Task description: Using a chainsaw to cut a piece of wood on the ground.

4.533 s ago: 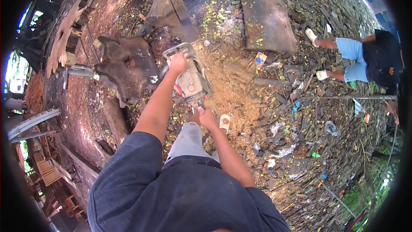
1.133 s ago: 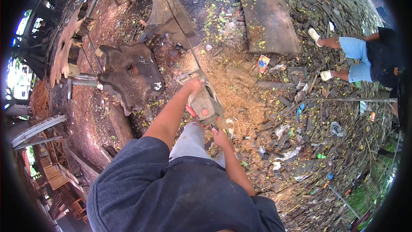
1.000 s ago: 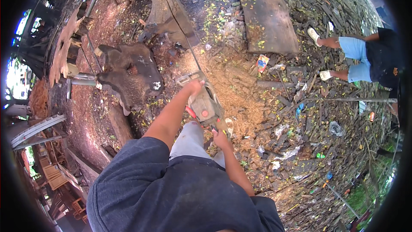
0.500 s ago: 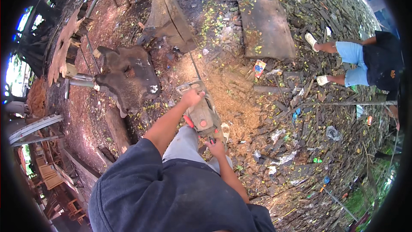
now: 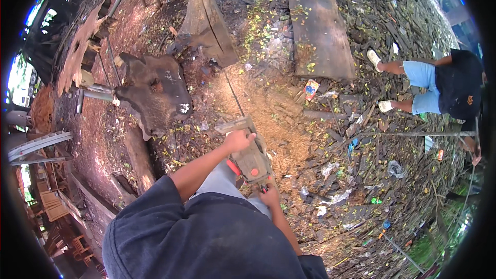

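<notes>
The left hand [image 5: 239,141] and right hand [image 5: 269,195] both wrap firmly around the chainsaw [image 5: 253,161] at centre frame, its bar [image 5: 234,94] toward the upper-centre wood slab [image 5: 198,23], which is slit [image 5: 213,28] but seems unparted.

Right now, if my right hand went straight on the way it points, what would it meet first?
Probably the dusty grey-brown, boxy chainsaw body, just ahead of your right hand, which grips its rear end, though depth is unclear.
</notes>
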{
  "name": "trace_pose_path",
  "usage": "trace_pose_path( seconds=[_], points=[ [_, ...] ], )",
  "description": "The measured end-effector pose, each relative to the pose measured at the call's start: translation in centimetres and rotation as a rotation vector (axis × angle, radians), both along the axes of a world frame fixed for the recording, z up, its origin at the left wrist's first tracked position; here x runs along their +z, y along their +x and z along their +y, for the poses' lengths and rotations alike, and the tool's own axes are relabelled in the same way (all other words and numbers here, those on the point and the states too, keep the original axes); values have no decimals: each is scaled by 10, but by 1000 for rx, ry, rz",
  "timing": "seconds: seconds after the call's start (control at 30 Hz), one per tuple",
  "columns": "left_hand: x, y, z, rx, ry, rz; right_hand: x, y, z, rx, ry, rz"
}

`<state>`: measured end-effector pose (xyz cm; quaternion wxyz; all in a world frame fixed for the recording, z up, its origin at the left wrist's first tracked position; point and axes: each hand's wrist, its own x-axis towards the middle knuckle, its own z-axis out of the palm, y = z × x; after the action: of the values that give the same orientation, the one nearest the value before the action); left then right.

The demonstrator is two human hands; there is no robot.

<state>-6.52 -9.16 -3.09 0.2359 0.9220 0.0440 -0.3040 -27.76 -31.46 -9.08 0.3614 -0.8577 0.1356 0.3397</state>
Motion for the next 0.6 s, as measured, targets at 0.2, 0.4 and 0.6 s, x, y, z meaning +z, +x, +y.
trace_pose_path(
  seconds=[0.2, 0.4, 0.6],
  points=[
    [76, -35, -25, 33, -74, -29, 24, -12, -21, -15, 31, 30],
    [109, -13, -2, 46, -47, -113, 41, 17, 14, 0, 16, -90],
    [128, 24, 30, 56, 0, -162, 34, 38, 58, -41, 148, -140]
  ],
)
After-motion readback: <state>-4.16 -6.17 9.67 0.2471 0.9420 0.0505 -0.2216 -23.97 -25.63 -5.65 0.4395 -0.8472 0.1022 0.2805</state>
